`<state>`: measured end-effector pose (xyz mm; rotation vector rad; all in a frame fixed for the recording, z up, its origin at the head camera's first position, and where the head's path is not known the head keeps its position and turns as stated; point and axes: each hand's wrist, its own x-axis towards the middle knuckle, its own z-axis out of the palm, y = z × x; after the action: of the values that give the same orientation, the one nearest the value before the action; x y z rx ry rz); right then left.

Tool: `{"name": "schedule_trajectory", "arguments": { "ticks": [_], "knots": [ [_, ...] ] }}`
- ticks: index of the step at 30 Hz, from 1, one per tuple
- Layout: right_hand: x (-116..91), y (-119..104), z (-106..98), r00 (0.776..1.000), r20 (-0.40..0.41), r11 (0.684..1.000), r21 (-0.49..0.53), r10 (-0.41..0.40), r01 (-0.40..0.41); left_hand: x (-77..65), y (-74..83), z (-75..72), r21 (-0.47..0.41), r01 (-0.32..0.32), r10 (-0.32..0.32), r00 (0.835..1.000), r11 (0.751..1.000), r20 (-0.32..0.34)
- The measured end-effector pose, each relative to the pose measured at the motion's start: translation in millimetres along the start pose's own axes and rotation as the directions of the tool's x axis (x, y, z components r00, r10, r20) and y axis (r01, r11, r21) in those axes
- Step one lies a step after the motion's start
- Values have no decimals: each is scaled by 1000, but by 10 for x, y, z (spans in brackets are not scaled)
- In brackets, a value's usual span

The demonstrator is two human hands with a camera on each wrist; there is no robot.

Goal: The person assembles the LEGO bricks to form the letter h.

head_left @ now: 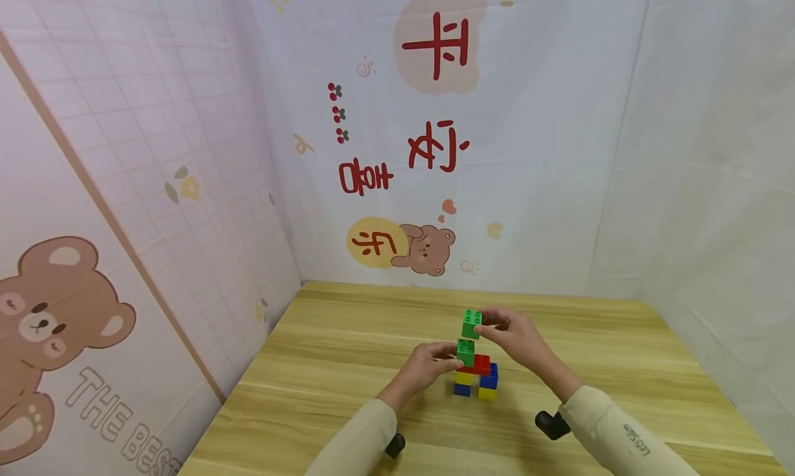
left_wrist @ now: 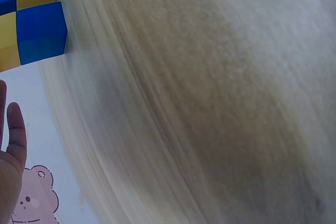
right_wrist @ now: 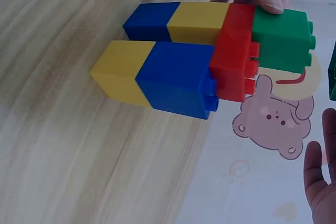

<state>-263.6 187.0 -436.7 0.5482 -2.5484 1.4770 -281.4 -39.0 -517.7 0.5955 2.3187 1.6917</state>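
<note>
On the table stands a small arch of building blocks. One leg has a yellow block (head_left: 463, 378) over a blue block (head_left: 462, 390); the other has a blue block (right_wrist: 176, 77) over a yellow block (right_wrist: 123, 72). A red block (right_wrist: 235, 51) bridges both legs. On the red block's left end sits a green block (right_wrist: 281, 40), pinched by my left hand (head_left: 428, 365) between thumb and fingers. My right hand (head_left: 512, 338) holds a second green block (head_left: 472, 323), studs up, a little above and behind the first. Only that block's edge enters the right wrist view.
The wood-grain table (head_left: 348, 338) meets a white printed cloth wall (head_left: 534, 152) at the back. Another printed cloth (head_left: 186, 227) hangs along the left. Black wrist devices show beneath the left sleeve (head_left: 357, 438) and the right sleeve (head_left: 615, 428).
</note>
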Motion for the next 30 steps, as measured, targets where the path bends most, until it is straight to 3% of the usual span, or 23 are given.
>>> {"name": "schedule_trajectory", "arguments": {
  "ticks": [17,30],
  "knots": [
    [-40,89,65,993,115,1000,13,-28,27,13,-4,23,1,-7,7,1000,1000,-9],
    [-35,128,91,997,79,1000,-18,20,-19,22,3,45,-8,-5,4,1000,1000,-16]
  ]
}}
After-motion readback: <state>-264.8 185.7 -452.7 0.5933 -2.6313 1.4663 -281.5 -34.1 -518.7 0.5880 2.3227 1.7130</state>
